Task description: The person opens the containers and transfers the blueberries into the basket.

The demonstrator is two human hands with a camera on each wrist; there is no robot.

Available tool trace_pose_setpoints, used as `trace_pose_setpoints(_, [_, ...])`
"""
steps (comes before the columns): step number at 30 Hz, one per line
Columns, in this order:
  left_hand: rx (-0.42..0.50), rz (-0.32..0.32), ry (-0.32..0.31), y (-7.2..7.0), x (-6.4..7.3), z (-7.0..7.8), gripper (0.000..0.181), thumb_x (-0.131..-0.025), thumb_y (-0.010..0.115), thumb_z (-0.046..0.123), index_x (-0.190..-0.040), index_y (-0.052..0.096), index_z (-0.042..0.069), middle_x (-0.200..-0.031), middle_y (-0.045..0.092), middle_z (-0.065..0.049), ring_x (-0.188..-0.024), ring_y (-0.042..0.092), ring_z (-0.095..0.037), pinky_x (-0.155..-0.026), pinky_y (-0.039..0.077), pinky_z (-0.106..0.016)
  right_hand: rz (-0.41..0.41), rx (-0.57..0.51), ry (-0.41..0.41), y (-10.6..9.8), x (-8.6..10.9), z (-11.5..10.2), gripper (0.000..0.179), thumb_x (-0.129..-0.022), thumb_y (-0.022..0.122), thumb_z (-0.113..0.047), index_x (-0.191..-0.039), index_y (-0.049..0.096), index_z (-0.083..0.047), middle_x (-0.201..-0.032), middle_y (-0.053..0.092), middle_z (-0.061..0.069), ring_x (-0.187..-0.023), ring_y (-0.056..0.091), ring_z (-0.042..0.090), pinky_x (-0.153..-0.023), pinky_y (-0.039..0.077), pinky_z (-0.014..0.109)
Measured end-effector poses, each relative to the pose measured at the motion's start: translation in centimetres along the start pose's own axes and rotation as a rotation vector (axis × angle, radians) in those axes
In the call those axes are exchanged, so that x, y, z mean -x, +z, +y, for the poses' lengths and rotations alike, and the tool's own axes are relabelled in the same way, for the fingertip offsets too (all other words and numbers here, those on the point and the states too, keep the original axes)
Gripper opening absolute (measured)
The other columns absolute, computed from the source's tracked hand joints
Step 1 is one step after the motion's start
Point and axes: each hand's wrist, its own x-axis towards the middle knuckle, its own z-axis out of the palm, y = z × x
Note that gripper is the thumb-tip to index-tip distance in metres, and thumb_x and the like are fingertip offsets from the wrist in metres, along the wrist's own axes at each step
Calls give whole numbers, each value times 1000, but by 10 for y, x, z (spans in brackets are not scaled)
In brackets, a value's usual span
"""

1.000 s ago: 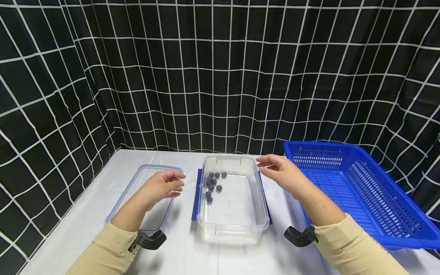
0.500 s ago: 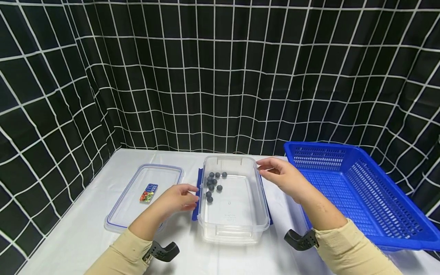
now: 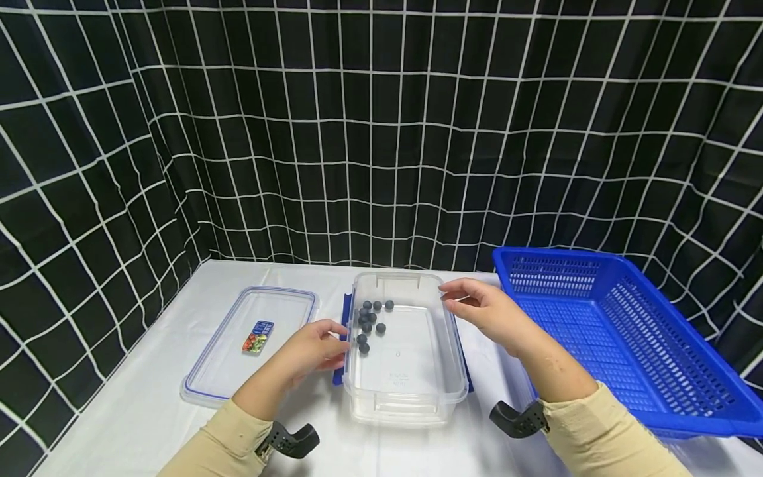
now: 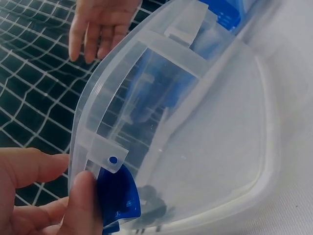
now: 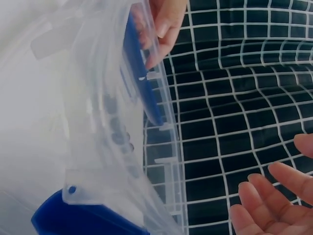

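A clear plastic food container (image 3: 411, 401) with blue side latches stands uncovered on the table. Several small dark balls (image 3: 366, 318) lie inside along its left side. My left hand (image 3: 312, 354) is at the container's left wall, its fingertips right at the rim and the blue latch (image 4: 117, 196). Over the far right rim, my right hand (image 3: 483, 311) hovers with fingers loosely bent and nothing between them; its palm faces inward in the right wrist view. The container's clear lid (image 3: 229, 358), edged in blue and bearing a colourful label, lies flat at the left.
A large blue perforated basket (image 3: 596, 344) stands on the right, close beside the right forearm. White cloth covers the table (image 3: 143, 358). Black curtain (image 3: 381, 146) with a white grid hangs behind and along both sides.
My left hand has moved right from over the lid to the container's left latch, uncovering the lid's label. My right hand has barely shifted, staying at the right rim.
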Motion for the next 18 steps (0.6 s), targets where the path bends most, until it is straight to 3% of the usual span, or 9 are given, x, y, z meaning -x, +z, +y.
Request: trace_pose_setpoints(18, [132, -60, -52, 1, 1, -1, 43, -79, 60, -5, -120, 47, 0, -80, 58, -9, -70, 60, -15, -71, 58, -27, -19, -31, -6, 6, -10, -15, 35, -92, 53, -17, -123, 51, -1, -115, 57, 16, -99, 57, 23, -89, 48, 35])
